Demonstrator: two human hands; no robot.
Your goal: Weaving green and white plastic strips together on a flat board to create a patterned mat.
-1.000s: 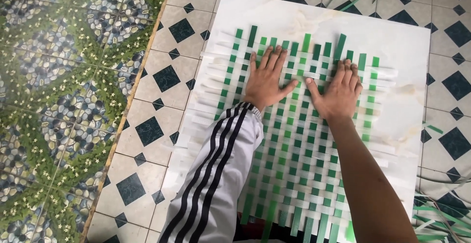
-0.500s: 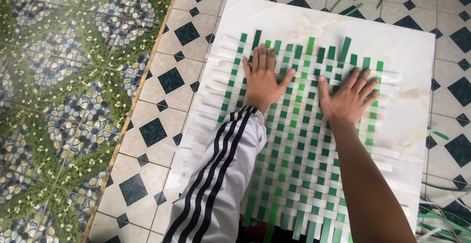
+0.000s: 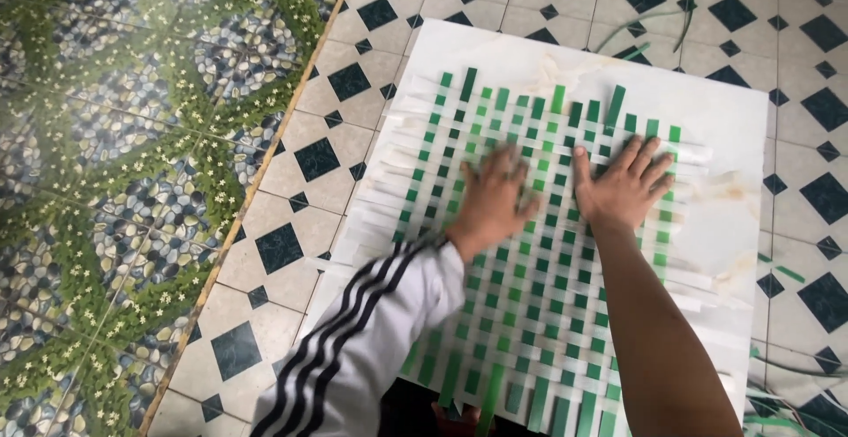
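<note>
Right now I am pressing my left hand [image 3: 493,200] flat, fingers spread wide and a little blurred, onto the middle of the woven mat [image 3: 530,252] of green and white strips, gripping nothing. Just beside it, with only a narrow gap between the thumbs, I am laying my right hand [image 3: 623,185] flat too, its fingers fanned toward the mat's far right edge and also holding nothing. A white sleeve with black stripes [image 3: 371,340] is covering my left arm down to the wrist, while my right forearm is bare and is crossing the near part of the weave. The mat is lying on a white marbled board [image 3: 733,119], with loose green strip ends [image 3: 548,406] sticking out along its near edge and white ends poking out on the left. The board is resting on cream floor tiles with dark diamonds [image 3: 318,159]. Loose green strips [image 3: 685,0] are lying on the tiles beyond the board's far corner, and a pebble-and-leaf patterned floor [image 3: 115,137] is spreading out to the left.
</note>
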